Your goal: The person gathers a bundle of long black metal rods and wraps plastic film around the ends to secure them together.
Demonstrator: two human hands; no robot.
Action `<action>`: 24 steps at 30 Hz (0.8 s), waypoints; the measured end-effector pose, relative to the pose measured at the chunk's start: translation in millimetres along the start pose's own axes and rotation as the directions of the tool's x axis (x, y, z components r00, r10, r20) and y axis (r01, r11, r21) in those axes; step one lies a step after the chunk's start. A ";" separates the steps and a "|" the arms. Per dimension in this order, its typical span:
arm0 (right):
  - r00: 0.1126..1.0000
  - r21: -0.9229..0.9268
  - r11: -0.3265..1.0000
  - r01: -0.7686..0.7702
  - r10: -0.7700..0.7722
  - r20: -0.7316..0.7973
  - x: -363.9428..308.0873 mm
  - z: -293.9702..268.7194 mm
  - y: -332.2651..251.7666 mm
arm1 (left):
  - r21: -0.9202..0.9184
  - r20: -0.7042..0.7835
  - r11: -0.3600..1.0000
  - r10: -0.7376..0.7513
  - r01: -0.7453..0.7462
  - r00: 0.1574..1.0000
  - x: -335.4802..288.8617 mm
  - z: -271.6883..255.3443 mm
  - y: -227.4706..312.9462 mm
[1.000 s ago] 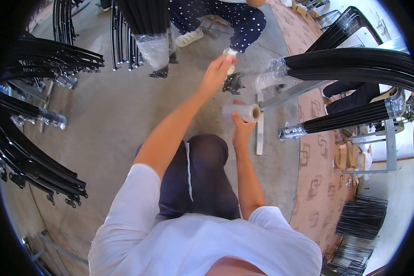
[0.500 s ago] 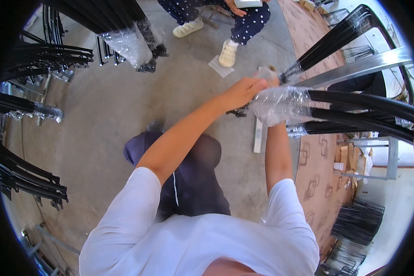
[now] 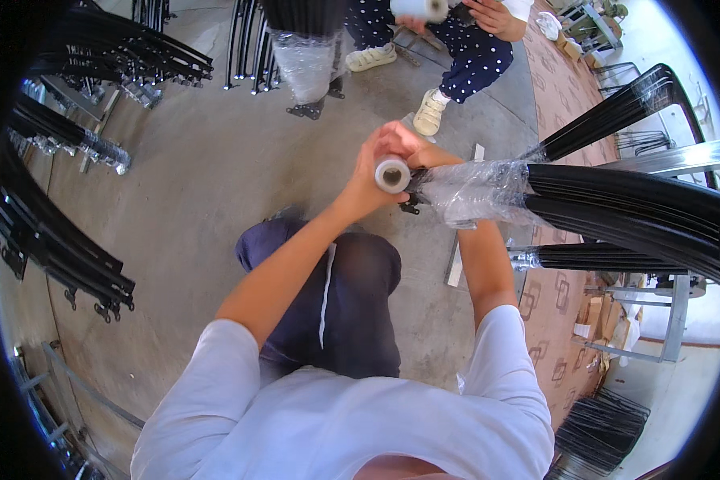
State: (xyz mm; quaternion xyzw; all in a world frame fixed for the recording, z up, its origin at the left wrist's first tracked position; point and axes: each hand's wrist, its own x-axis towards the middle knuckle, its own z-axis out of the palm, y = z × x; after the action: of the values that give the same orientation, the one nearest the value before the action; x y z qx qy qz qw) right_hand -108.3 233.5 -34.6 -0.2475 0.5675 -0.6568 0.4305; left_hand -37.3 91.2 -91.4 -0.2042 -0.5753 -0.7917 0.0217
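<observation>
A roll of clear stretch film (image 3: 392, 174) is at the end of a bundle of curved black metal tubes (image 3: 616, 188). My left hand (image 3: 366, 182) is closed around the roll, whose open core faces up toward me. My right hand (image 3: 414, 146) reaches from the bundle's far side, its forearm passing beneath the tubes. Its fingers curve against the roll's far side, partly hidden by the left hand. Crinkled clear film (image 3: 476, 192) wraps the tube ends beside both hands. A small black bracket (image 3: 410, 206) pokes out below the roll.
Opposite me a person in dotted trousers (image 3: 476, 68) holds another film roll (image 3: 430, 10). Black tube bundles hang at the left (image 3: 64, 240) and top (image 3: 304, 56). A metal bar (image 3: 672, 166) and another wrapped bundle (image 3: 616, 120) stand right, by patterned brown sheeting (image 3: 548, 312).
The roll and my left hand have come left and slightly down, off the wrapped end. My right hand now shows beyond the bundle. The view has shifted, and the other person's film roll is more visible.
</observation>
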 end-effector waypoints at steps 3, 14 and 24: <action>0.995 0.093 0.992 0.089 -0.085 -0.051 -9.2 -11.9 12.7 | 0.484 0.101 0.858 0.141 -0.173 0.985 8.4 2.2 -1.7; 0.056 -0.304 0.880 0.365 -0.347 -0.936 -135.0 46.6 121.2 | 0.626 0.473 0.713 -0.026 -0.315 0.881 -46.1 33.1 54.5; 0.340 -0.775 0.572 -0.268 -0.697 -0.632 -113.2 144.8 96.4 | 0.501 0.482 0.865 -0.267 -0.012 0.835 -61.3 54.6 53.3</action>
State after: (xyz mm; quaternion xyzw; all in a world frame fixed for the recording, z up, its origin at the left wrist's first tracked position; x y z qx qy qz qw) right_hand 94.4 253.6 -74.6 -0.0835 0.8794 -0.4111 -0.2251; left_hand 49.5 111.1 -50.8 -0.3647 -0.7502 -0.5325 -0.1440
